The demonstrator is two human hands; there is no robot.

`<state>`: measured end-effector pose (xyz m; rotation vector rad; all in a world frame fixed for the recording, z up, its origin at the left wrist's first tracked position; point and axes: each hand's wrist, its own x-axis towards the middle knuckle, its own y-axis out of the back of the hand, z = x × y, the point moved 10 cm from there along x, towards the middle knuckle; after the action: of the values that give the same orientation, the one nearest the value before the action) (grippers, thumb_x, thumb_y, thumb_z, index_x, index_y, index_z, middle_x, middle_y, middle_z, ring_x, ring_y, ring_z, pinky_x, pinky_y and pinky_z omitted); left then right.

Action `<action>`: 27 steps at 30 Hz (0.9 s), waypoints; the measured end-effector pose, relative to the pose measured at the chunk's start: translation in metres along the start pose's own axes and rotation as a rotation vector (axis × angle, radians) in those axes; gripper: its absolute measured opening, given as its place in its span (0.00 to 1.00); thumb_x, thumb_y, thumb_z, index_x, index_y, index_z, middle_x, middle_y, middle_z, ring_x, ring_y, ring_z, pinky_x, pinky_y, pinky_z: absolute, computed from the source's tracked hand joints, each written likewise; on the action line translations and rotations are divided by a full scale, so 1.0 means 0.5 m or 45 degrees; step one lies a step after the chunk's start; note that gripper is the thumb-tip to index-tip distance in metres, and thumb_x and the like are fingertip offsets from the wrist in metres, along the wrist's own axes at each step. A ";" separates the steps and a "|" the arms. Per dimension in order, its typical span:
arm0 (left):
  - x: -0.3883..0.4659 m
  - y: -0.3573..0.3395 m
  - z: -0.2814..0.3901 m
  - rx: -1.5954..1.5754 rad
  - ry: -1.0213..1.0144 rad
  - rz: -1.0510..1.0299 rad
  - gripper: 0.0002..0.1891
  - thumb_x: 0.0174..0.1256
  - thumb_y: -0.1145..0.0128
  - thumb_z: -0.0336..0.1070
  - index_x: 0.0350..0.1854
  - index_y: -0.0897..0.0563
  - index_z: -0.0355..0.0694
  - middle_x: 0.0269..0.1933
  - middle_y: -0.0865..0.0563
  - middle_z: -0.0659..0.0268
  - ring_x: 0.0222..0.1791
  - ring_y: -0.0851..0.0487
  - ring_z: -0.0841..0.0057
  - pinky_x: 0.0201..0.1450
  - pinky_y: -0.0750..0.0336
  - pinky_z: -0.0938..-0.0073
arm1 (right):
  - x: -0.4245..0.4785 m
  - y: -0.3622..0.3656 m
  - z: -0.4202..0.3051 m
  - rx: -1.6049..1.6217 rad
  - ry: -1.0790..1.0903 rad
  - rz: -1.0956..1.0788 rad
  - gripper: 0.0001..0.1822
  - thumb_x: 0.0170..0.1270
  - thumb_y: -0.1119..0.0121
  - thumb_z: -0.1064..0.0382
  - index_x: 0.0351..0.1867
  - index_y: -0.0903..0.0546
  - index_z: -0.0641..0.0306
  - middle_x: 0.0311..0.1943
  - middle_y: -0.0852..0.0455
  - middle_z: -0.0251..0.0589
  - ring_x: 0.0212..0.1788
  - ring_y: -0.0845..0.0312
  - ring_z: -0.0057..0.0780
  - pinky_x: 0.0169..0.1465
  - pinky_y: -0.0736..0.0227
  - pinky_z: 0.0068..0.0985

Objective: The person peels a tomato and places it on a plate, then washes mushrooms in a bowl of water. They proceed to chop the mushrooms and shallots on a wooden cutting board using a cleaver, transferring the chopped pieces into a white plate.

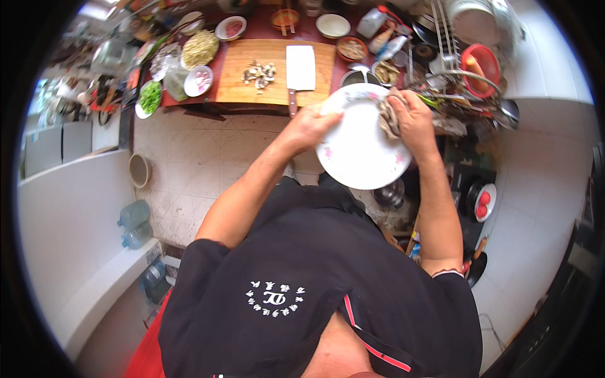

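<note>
My left hand (312, 126) grips the left rim of a white plate (361, 141) with pink floral marks, its thumb over the face. A crumpled, brownish cloth (391, 115) is bunched in my right hand (415, 118) and pressed on the plate's upper right rim. Beyond the plate lies a wooden cutting board (231, 52). On it are a pile of chopped pieces, perhaps mushroom (259, 74), and a cleaver (300, 68), whose handle hangs over the near edge. The plate hides part of a metal pot (360, 78) with a ladle.
Bowls of chopped greens (150, 98), pinkish slices (203, 81) and meat (233, 28) stand around the board. A red basket (481, 71) and utensils crowd the right. A plate with red tomatoes (483, 203) sits lower right; a bucket (140, 171) and water jugs (134, 215) are at left.
</note>
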<state>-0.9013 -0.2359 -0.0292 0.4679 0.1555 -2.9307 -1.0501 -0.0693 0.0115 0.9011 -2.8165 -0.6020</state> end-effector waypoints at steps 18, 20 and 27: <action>0.017 -0.030 0.021 0.141 0.059 -0.332 0.26 0.78 0.41 0.53 0.61 0.17 0.33 0.50 0.10 0.62 0.50 0.14 0.77 0.55 0.19 0.69 | -0.079 0.049 0.000 0.217 -0.098 0.052 0.12 0.78 0.38 0.58 0.48 0.15 0.66 0.36 0.13 0.32 0.38 0.21 0.16 0.44 0.24 0.21; 0.025 -0.037 0.052 0.229 0.177 -0.399 0.26 0.78 0.42 0.53 0.60 0.17 0.32 0.46 0.10 0.62 0.45 0.13 0.78 0.48 0.18 0.70 | -0.045 0.051 -0.054 0.085 -0.018 -0.079 0.12 0.77 0.38 0.58 0.49 0.15 0.66 0.37 0.11 0.33 0.40 0.19 0.16 0.44 0.22 0.21; 0.036 -0.009 0.049 -0.048 -0.101 -0.038 0.21 0.79 0.42 0.46 0.58 0.16 0.31 0.42 0.10 0.64 0.38 0.14 0.80 0.42 0.19 0.74 | -0.003 0.044 -0.040 0.178 -0.002 0.019 0.11 0.79 0.37 0.58 0.49 0.17 0.64 0.37 0.13 0.27 0.37 0.21 0.11 0.41 0.23 0.15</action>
<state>-0.9261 -0.2372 -0.0114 0.3456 0.2088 -2.9638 -1.0560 -0.0591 0.0387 0.9012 -2.8936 -0.4082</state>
